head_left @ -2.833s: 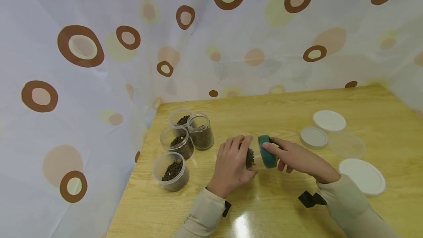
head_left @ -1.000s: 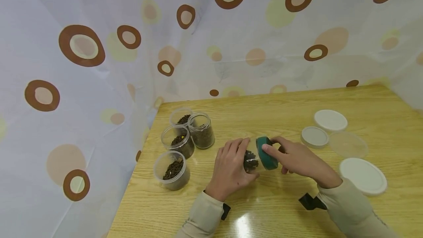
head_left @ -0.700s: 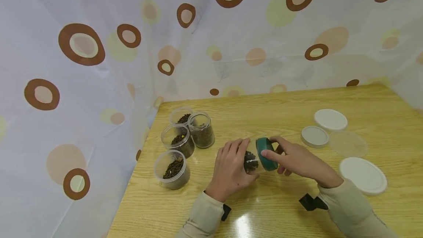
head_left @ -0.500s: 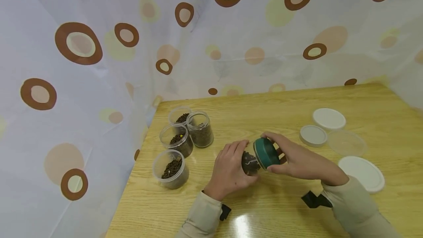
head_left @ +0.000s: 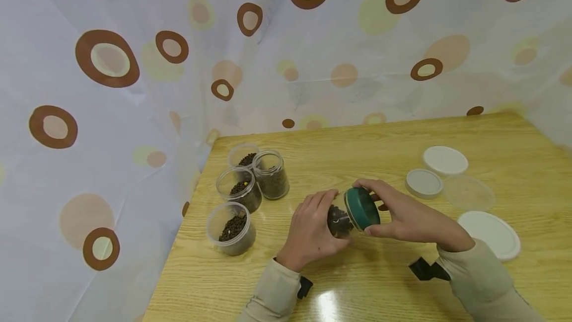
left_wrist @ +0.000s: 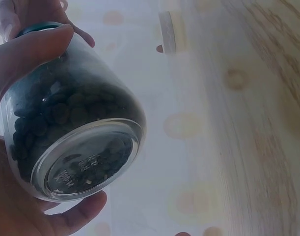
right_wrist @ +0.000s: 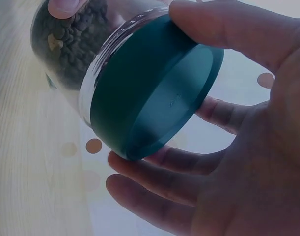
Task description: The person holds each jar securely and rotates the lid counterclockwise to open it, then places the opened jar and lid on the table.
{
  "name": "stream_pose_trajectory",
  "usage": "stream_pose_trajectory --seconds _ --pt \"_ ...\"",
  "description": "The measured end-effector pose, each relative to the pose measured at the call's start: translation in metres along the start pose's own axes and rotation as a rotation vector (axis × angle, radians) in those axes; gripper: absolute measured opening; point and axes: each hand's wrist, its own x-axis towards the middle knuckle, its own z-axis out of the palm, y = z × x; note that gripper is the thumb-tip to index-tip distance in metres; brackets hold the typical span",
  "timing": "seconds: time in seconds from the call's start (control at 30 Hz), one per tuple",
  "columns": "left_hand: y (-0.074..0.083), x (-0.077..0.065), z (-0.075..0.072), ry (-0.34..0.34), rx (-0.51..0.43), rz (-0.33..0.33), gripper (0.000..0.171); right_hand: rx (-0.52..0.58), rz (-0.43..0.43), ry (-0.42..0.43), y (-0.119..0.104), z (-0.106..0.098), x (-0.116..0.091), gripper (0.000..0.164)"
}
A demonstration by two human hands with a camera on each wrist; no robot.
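Note:
My left hand (head_left: 313, 227) grips a clear jar (left_wrist: 86, 98) by its body, tilted with the top toward the right. Dark pellets (right_wrist: 83, 42) fill its lower part. A green lid (head_left: 363, 208) sits on the jar's mouth, its flat top facing my right hand (head_left: 402, 212). Thumb and fingers of that hand hold the lid by its rim, as the right wrist view shows close up. The embossed base of the jar shows in the left wrist view, with fingers wrapped on both sides.
Several open clear containers of brown pellets, one a tall jar (head_left: 273, 183) and the nearest a tub (head_left: 237, 242), stand at the left. At the right lie a grey lid (head_left: 423, 184), a translucent lid (head_left: 469, 194) and two white lids (head_left: 489, 235). A patterned sheet (head_left: 348, 93) hangs behind the wooden table (head_left: 223, 292).
My right hand has shifted its grip on the green lid, the thumb moving down to the lower rim. The lid's top now faces more toward the head camera. My left hand keeps holding the jar.

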Motion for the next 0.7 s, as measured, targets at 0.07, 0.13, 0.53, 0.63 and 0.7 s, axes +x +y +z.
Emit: stream_pose_trajectory --seconds 0.07,0.13,0.53,0.63,0.7 --pt "-0.0004 -0.0003 -0.0004 0.002 -0.002 -0.003 0.094 -0.001 -0.004 0.010 0.0001 0.0006 0.0002 0.080" --pt "-0.0011 -0.0006 -0.0004 0.008 0.004 -0.005 0.095 0.003 -0.010 0.018 -0.0001 0.0012 0.0003 0.080" --pt "-0.0010 -0.0015 -0.0050 0.020 -0.028 -0.053 0.096 -0.010 0.038 0.029 -0.0044 0.0033 -0.0060 0.090" --pt "-0.0015 -0.0022 -0.0058 0.018 -0.031 -0.062 0.097 0.007 0.104 0.036 -0.0057 0.0008 -0.0071 0.079" --pt "-0.0017 -0.0027 -0.0060 0.021 -0.022 -0.060 0.098 0.007 0.157 0.046 -0.0063 -0.0008 -0.0068 0.070"
